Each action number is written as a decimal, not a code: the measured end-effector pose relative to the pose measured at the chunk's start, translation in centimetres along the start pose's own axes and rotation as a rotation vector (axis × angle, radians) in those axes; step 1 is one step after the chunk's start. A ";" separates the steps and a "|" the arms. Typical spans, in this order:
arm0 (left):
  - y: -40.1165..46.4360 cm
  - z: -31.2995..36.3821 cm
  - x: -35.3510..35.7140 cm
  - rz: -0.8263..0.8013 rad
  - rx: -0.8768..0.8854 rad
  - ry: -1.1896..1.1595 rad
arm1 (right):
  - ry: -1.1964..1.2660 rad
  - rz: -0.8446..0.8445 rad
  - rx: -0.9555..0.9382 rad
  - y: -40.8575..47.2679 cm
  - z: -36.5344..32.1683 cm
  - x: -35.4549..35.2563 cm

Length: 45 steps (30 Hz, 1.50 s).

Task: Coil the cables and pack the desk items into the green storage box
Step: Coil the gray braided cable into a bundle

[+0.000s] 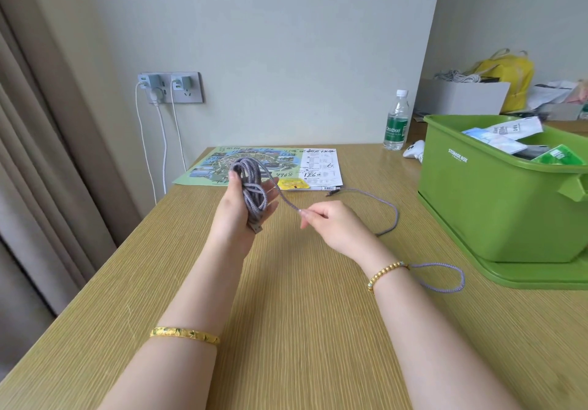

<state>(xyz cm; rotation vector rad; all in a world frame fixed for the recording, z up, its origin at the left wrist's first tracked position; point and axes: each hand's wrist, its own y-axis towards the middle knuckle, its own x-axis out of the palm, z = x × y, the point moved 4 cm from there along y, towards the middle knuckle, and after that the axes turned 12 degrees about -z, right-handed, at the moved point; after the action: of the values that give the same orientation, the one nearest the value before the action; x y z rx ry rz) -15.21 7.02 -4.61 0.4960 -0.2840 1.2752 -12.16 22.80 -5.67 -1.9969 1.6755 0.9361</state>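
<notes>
A gray braided cable (253, 187) is wound in loops, held up above the desk, with a metal plug hanging down at the bottom of the loops. The rest of it runs off to the right and curls loosely on the desk, and its other plug lies near the papers. The green storage box (496, 199) stands on its lid at the right side of the desk. It is open on top, with packets and papers sticking up inside.
</notes>
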 end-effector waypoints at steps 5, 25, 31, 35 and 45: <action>-0.1 -0.9 0.6 -0.020 0.019 0.014 | 0.036 -0.172 0.040 0.2 -0.3 1.5; 0.6 0.4 -1.5 0.191 -0.043 1.105 | 0.579 -0.133 -0.053 -1.0 -1.5 -0.8; -0.5 -1.1 1.4 -0.319 -0.111 1.164 | 0.720 -0.063 -0.097 -1.4 -1.2 -2.1; -1.4 -1.7 2.3 -0.587 -0.131 1.146 | 0.649 -0.051 -0.118 -1.5 -1.5 -2.2; -0.9 -0.4 1.8 -0.344 -0.087 1.132 | 0.431 -0.049 -0.074 -1.5 -2.2 -2.0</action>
<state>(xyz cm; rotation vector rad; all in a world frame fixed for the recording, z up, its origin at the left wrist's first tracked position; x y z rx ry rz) -13.84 8.57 -4.29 -0.2863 0.6693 1.0240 -10.35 23.17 -2.92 -2.4083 1.8137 0.5842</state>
